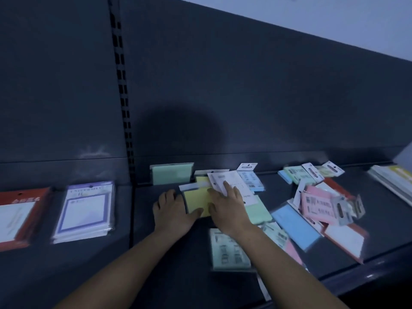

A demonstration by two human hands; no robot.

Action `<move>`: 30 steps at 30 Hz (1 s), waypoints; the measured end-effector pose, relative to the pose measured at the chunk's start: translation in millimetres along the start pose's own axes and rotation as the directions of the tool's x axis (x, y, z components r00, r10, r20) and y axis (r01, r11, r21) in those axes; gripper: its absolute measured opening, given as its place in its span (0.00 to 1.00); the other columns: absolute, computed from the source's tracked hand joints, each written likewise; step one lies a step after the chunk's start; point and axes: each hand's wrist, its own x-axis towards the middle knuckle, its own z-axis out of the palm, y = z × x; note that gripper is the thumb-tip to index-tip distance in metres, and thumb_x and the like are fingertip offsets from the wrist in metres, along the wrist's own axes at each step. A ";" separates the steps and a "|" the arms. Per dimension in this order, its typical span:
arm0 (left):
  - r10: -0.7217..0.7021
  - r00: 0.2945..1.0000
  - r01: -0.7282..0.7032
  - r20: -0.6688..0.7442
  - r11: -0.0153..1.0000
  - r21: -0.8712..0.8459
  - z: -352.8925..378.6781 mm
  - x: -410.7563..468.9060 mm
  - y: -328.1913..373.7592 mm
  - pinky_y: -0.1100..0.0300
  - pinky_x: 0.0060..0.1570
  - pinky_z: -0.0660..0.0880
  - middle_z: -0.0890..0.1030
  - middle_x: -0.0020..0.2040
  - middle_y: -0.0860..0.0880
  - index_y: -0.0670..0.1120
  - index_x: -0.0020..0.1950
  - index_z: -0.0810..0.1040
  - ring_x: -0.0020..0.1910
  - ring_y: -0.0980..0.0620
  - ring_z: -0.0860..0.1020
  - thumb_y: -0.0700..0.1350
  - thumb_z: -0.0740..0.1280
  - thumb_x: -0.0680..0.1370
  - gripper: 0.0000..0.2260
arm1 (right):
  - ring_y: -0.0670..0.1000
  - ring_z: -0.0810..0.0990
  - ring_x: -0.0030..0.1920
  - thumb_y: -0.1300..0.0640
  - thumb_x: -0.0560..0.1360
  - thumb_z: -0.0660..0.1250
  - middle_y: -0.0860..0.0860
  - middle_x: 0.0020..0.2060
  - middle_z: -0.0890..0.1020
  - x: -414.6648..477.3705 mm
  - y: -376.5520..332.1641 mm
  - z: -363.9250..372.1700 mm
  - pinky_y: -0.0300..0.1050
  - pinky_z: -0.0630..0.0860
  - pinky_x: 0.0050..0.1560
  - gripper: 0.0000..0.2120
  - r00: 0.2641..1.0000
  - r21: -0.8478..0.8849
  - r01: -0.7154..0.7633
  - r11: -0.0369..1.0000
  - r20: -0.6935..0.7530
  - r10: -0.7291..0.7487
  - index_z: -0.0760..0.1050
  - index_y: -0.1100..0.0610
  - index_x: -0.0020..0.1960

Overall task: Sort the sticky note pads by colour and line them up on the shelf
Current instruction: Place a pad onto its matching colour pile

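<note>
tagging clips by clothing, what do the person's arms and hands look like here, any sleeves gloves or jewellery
Both forearms are bare as far as the frame shows, no sleeve in view. The left hand and right hand wear no gloves, and no watch, bracelet or ring is visible, though the light is dim and fine detail is blurred.

- shelf deck [383,230]: dark painted metal by the look of it, smooth, faint sheen along the front lip
- back panel [245,97]: same dark coat, matt, pale scuff low on the left
- slotted upright [121,85]: dark, punched slots
- yellow sticky note pad [197,200]: matt paper, white header strip
- mint-green pad [171,173]: paper in a clear plastic sleeve
- pink pads [318,202]: glossy clear wrap, printed paper labels
- purple-bordered notepad packs [85,210]: white paper under shiny clear film
</note>
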 end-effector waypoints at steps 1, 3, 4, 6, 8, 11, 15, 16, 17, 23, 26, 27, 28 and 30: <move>-0.044 0.999 0.044 -0.010 0.998 -0.034 1.8 4.0 6.0 0.49 0.69 0.52 0.56 0.74 0.47 0.47 0.72 0.62 0.73 0.46 0.52 0.67 0.59 0.73 0.34 | 0.56 0.43 0.76 0.55 0.80 0.51 0.55 0.73 0.63 5.2 4.5 1.4 0.53 0.37 0.74 0.23 0.999 -0.037 0.047 0.998 0.009 -0.047 0.55 0.57 0.74; -0.140 0.990 0.137 -0.027 0.987 -0.084 5.3 10.8 16.2 0.49 0.70 0.49 0.54 0.75 0.46 0.48 0.73 0.60 0.74 0.46 0.50 0.67 0.62 0.72 0.36 | 0.57 0.42 0.76 0.55 0.80 0.51 0.53 0.74 0.61 14.2 13.3 3.9 0.56 0.36 0.74 0.24 0.991 -0.098 0.133 0.986 0.019 -0.132 0.53 0.58 0.75; -0.182 0.983 0.177 -0.033 0.979 -0.104 7.6 13.4 20.2 0.49 0.71 0.48 0.53 0.75 0.45 0.48 0.73 0.60 0.74 0.46 0.49 0.66 0.64 0.71 0.37 | 0.58 0.41 0.76 0.55 0.80 0.51 0.53 0.75 0.60 17.4 18.1 4.5 0.57 0.35 0.73 0.25 0.988 -0.122 0.155 0.980 0.027 -0.152 0.52 0.59 0.75; -0.252 0.967 0.241 -0.035 0.952 -0.191 12.5 17.6 26.4 0.49 0.73 0.47 0.54 0.74 0.45 0.48 0.69 0.63 0.74 0.45 0.49 0.63 0.70 0.68 0.36 | 0.57 0.41 0.76 0.54 0.80 0.51 0.53 0.75 0.59 23.6 28.7 4.4 0.58 0.34 0.73 0.25 0.991 -0.147 0.136 0.980 0.034 -0.132 0.52 0.59 0.75; -0.312 0.950 0.294 -0.011 0.905 -0.307 14.6 21.0 29.8 0.48 0.73 0.50 0.57 0.71 0.45 0.48 0.62 0.69 0.73 0.45 0.50 0.59 0.74 0.65 0.31 | 0.57 0.44 0.76 0.52 0.80 0.51 0.54 0.74 0.61 29.1 40.4 3.1 0.58 0.35 0.73 0.25 0.998 -0.155 0.066 0.986 0.029 -0.062 0.54 0.59 0.75; -0.353 0.935 0.340 0.033 0.866 -0.367 12.1 22.6 32.6 0.49 0.71 0.57 0.59 0.70 0.45 0.48 0.54 0.74 0.72 0.44 0.54 0.54 0.77 0.63 0.24 | 0.57 0.49 0.76 0.52 0.80 0.50 0.55 0.71 0.66 34.4 56.8 0.7 0.59 0.40 0.74 0.24 0.999 -0.144 -0.039 0.989 0.027 0.044 0.57 0.59 0.73; -0.303 0.953 0.256 -0.024 0.841 -0.477 2.9 21.4 40.3 0.50 0.61 0.70 0.77 0.56 0.49 0.46 0.47 0.77 0.60 0.46 0.73 0.48 0.76 0.66 0.14 | 0.56 0.62 0.71 0.52 0.79 0.52 0.56 0.64 0.74 44.2 67.0 -1.8 0.56 0.54 0.71 0.20 0.992 -0.009 -0.125 0.992 0.027 0.125 0.64 0.58 0.69; -0.275 0.961 0.229 0.019 0.759 -0.610 0.6 21.6 44.6 0.51 0.56 0.74 0.80 0.51 0.47 0.43 0.48 0.77 0.54 0.46 0.77 0.43 0.76 0.68 0.13 | 0.57 0.65 0.68 0.52 0.78 0.53 0.57 0.61 0.75 47.5 66.5 -2.9 0.55 0.58 0.69 0.19 0.989 0.071 -0.146 0.987 0.035 0.144 0.65 0.58 0.67; -0.254 0.966 0.217 0.054 0.675 -0.706 -1.0 21.7 48.7 0.52 0.51 0.76 0.81 0.49 0.46 0.41 0.49 0.77 0.51 0.46 0.79 0.39 0.74 0.69 0.11 | 0.57 0.67 0.66 0.53 0.78 0.54 0.57 0.60 0.76 50.4 65.3 -4.4 0.53 0.61 0.67 0.19 0.986 0.163 -0.166 0.972 0.047 0.161 0.66 0.58 0.66; -0.348 0.924 0.288 0.161 0.354 -0.890 -4.9 27.2 61.0 0.51 0.47 0.77 0.81 0.47 0.42 0.42 0.47 0.74 0.45 0.45 0.80 0.35 0.68 0.74 0.06 | 0.55 0.76 0.55 0.60 0.75 0.59 0.54 0.57 0.77 56.4 61.9 -6.0 0.46 0.72 0.53 0.18 0.964 0.682 -0.250 0.687 0.112 0.240 0.69 0.54 0.64; -0.370 0.912 0.281 0.175 0.254 -0.925 -5.3 26.4 59.2 0.59 0.41 0.75 0.82 0.47 0.46 0.44 0.49 0.74 0.44 0.51 0.79 0.41 0.66 0.78 0.02 | 0.48 0.76 0.45 0.68 0.72 0.58 0.47 0.46 0.78 56.7 60.7 -8.7 0.35 0.70 0.39 0.15 0.933 0.923 -0.192 0.335 0.065 0.355 0.73 0.53 0.52; -0.373 0.909 0.276 0.185 0.208 -0.938 -5.1 26.1 57.2 0.59 0.44 0.76 0.81 0.49 0.46 0.44 0.51 0.74 0.46 0.50 0.79 0.42 0.65 0.78 0.03 | 0.47 0.76 0.44 0.69 0.72 0.59 0.46 0.43 0.77 58.2 60.3 -11.0 0.33 0.69 0.37 0.14 0.915 0.954 -0.180 0.241 0.073 0.396 0.73 0.54 0.52; -0.376 0.906 0.268 0.193 0.158 -0.950 -5.3 25.2 54.7 0.60 0.46 0.77 0.81 0.51 0.46 0.43 0.53 0.74 0.48 0.50 0.79 0.42 0.64 0.78 0.05 | 0.46 0.75 0.42 0.68 0.73 0.60 0.46 0.41 0.76 59.4 59.9 -12.8 0.33 0.70 0.38 0.13 0.901 0.973 -0.179 0.143 0.104 0.422 0.72 0.55 0.53; -0.386 0.901 0.240 0.196 0.068 -0.968 -7.2 21.9 48.7 0.63 0.42 0.79 0.80 0.52 0.46 0.42 0.56 0.73 0.49 0.51 0.79 0.41 0.64 0.79 0.07 | 0.49 0.76 0.44 0.65 0.74 0.63 0.50 0.43 0.77 61.6 58.3 -15.3 0.42 0.74 0.48 0.10 0.890 0.970 -0.241 0.008 0.218 0.401 0.72 0.56 0.54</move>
